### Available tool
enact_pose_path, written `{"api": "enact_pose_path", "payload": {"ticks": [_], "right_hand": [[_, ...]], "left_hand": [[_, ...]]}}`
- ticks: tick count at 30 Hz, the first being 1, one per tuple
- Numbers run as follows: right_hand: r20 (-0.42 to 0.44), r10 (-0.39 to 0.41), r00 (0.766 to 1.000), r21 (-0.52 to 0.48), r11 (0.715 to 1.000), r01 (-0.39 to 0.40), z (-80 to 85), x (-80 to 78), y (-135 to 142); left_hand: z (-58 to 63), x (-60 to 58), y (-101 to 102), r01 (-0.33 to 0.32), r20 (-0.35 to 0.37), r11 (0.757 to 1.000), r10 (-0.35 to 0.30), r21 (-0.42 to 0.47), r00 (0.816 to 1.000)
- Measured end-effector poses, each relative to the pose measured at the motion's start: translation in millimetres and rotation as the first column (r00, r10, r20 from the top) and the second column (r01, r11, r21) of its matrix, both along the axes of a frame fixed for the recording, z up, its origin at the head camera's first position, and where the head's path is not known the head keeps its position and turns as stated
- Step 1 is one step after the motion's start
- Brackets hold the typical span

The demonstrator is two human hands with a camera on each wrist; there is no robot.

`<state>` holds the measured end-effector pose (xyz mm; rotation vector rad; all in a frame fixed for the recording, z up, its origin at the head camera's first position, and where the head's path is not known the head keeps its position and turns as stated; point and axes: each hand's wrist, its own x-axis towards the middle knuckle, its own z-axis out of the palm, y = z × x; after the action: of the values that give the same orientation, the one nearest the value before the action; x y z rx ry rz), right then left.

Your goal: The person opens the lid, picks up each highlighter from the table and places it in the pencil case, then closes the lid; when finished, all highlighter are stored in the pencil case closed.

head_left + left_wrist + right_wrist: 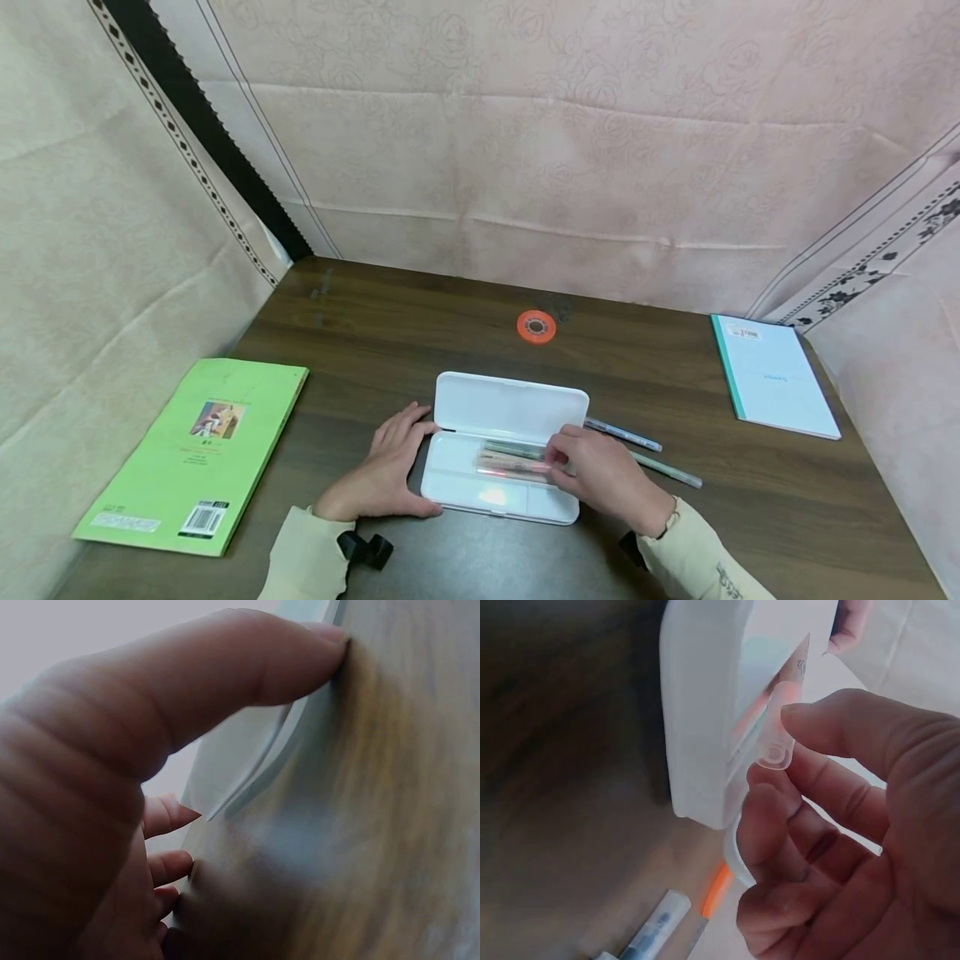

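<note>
Thumb and fingers of the right hand (603, 475) pinch the translucent, rounded end of a slim pen (778, 735) over a smooth white plastic case (453, 471), its round-cornered lid (510, 407) raised. The left hand (386, 468) lies spread, fingers loose, along the case's left side. Rightward, a blue pen (624, 434) and green pen (671, 471) rest on the wood-grained desk (750, 517); farther out are a flat orange ring (536, 327), green book (191, 462) and pale-blue notebook (780, 379).

Bare hands (392, 468) (603, 473), cream sleeves (306, 557), dark lettering (727, 582) on the right one, black straps (366, 550) at both wrists
</note>
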<state>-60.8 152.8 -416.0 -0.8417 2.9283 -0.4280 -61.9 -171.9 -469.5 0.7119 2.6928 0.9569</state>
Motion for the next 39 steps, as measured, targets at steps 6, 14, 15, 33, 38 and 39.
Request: {"api": "enact_pose_path", "payload": {"ticks": [6,14,15,33,38,39], "right_hand": [[0.018,-0.030,0.999,0.001,1.000,0.030,-0.3,-0.2,-0.9],[0.066,-0.060,0.996,-0.041,0.997,0.062,4.0,0.4,0.8],[0.078,-0.067,0.995,-0.050,0.996,0.071,5.5,0.4,1.2],[0.134,-0.105,0.985,-0.268,0.953,0.138,38.9,-2.4,34.6],[0.086,-0.148,0.985,-0.296,0.940,0.167,46.4,-3.8,51.7],[0.084,-0.161,0.983,-0.299,0.937,0.179,47.4,-4.1,55.6]], "left_hand": [[-0.5,-0.2,-0.2,0.001,-0.009,1.000,-0.001,-0.002,1.000],[0.4,0.2,0.1,0.001,-0.016,1.000,-0.001,0.002,1.000],[0.6,0.2,0.2,0.002,-0.016,1.000,-0.002,0.002,1.000],[1.3,-0.2,0.1,0.000,-0.013,1.000,0.000,-0.006,1.000],[0.9,-0.5,0.4,-0.002,-0.012,1.000,0.001,-0.015,1.000],[0.9,-0.6,0.4,-0.002,-0.012,1.000,0.002,-0.018,1.000]]}}
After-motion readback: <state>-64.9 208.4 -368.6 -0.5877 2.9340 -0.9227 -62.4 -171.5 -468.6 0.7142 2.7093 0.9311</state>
